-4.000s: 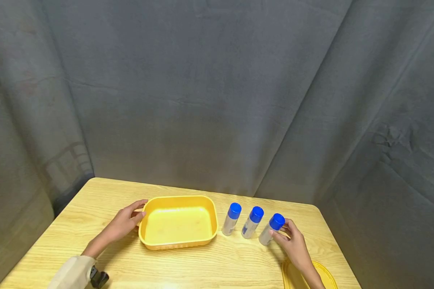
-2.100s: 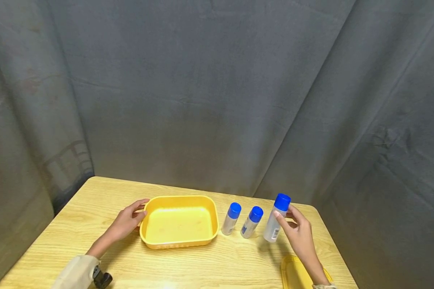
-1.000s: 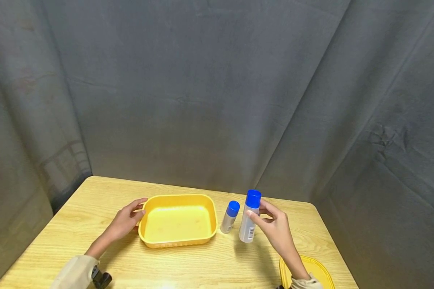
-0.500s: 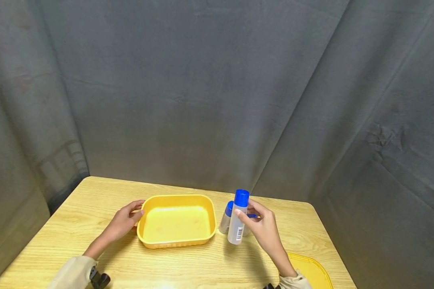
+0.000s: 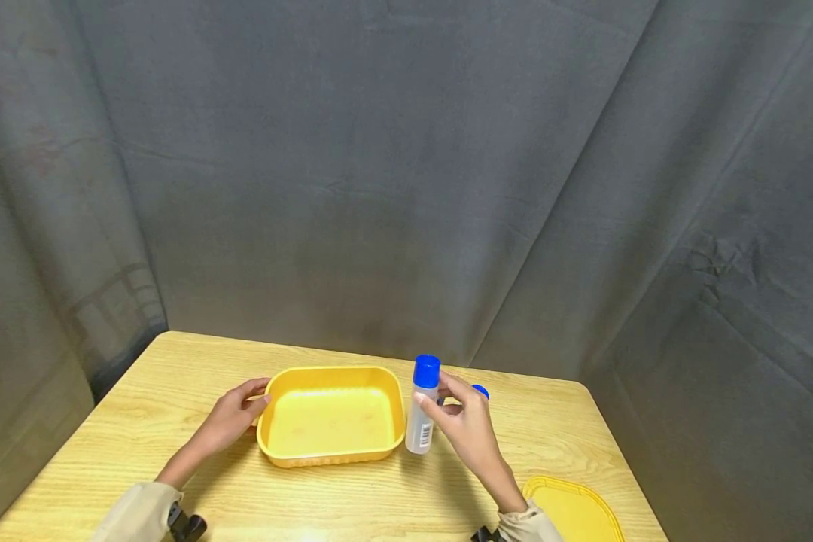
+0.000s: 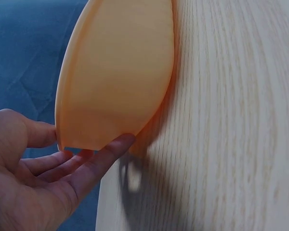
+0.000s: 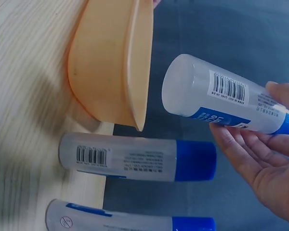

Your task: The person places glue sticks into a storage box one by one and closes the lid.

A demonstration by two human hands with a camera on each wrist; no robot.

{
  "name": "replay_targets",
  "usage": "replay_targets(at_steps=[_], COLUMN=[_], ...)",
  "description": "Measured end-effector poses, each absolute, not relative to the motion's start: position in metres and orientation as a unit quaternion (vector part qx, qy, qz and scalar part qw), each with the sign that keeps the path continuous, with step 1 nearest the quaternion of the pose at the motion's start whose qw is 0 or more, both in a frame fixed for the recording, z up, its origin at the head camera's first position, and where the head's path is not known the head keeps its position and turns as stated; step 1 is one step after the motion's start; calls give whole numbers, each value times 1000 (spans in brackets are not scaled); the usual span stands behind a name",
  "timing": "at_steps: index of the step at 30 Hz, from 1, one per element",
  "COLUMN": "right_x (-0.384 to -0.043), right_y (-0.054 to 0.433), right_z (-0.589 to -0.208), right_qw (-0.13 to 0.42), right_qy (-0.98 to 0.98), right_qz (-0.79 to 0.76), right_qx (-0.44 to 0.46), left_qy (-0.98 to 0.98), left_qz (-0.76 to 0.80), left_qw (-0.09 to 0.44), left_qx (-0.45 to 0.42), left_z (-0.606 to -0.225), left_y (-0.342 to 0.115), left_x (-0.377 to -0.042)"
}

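Note:
A yellow tub lies on the wooden table. My left hand rests against its left end, thumb on the rim and straight fingers along the outer wall. My right hand grips a white bottle with a blue cap, held upright above the table just right of the tub's right rim. In the right wrist view the held bottle hangs close to the tub's edge, pinched between my thumb and fingers.
Two more blue-capped bottles stand on the table right of the tub; in the head view only one blue cap shows behind my right hand. A yellow lid lies at the near right corner. Grey cloth hangs behind.
My right hand picked up the rightmost bottle from the row and carried it left, past the other two, to the tub's right rim. The left hand has stayed on the tub.

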State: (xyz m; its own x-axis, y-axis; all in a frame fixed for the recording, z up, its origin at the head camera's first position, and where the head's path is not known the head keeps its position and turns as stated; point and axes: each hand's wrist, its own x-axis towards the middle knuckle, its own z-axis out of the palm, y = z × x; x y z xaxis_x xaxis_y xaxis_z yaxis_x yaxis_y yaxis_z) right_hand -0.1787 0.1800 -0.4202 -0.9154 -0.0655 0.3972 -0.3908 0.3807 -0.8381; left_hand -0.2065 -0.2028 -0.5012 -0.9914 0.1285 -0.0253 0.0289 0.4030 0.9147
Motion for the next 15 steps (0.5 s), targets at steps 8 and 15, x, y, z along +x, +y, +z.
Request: replay_targets(at_steps=[8, 15], right_x=[-184, -188], right_y=[165, 154], right_z=[-429, -436], right_qw=[171, 174], right_qy=[-832, -848], right_qz=[497, 428], right_qx=[179, 260], left_qy=[834, 832], left_qz=[547, 551], left_qw=[44, 48], left_qx=[51, 45], left_z=[-503, -506], left_y=[-205, -204], left_x=[-206, -207])
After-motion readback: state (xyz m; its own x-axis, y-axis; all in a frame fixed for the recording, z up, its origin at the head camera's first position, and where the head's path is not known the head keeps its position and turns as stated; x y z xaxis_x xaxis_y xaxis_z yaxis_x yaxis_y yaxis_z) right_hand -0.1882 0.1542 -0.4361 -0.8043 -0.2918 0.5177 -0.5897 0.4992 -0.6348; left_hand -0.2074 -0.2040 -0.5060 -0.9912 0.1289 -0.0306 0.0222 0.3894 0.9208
